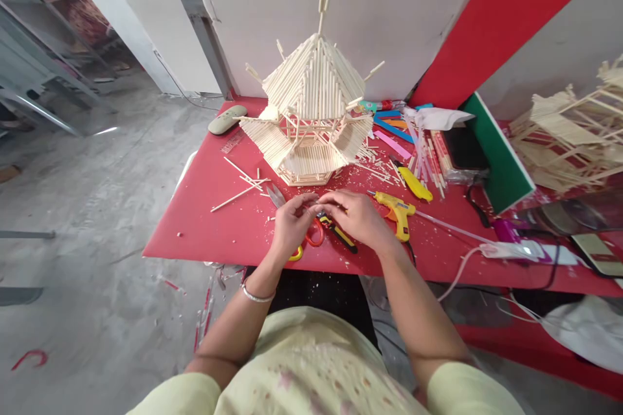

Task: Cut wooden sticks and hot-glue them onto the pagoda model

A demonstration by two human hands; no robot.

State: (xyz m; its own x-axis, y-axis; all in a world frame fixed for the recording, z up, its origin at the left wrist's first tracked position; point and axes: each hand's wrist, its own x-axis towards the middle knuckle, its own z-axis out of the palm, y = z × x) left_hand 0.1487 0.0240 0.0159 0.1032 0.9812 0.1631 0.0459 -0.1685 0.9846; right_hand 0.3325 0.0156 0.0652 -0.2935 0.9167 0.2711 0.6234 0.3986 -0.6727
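Observation:
My left hand (294, 223) and my right hand (354, 215) meet fingertip to fingertip at the front of the red table, both pinched closed. Whatever lies between the fingertips is too small to make out. Under and between the hands lie scissors with red and yellow handles (315, 233) and a black-and-yellow handled tool (341, 237). Just behind them stands a pagoda-like model (318, 84) built of thin wooden sticks. A yellow glue gun (396, 213) rests to the right of my right hand. Loose sticks (243, 185) lie crossed to the left.
A yellow utility knife (413, 183), stick bundles (433, 159) and scraps lie at right, near a green panel (499, 155). Another stick model (569, 130) stands beyond. A grey-green stone-like object (227, 119) sits at the back left. A power strip (511, 250) trails cables along the right front.

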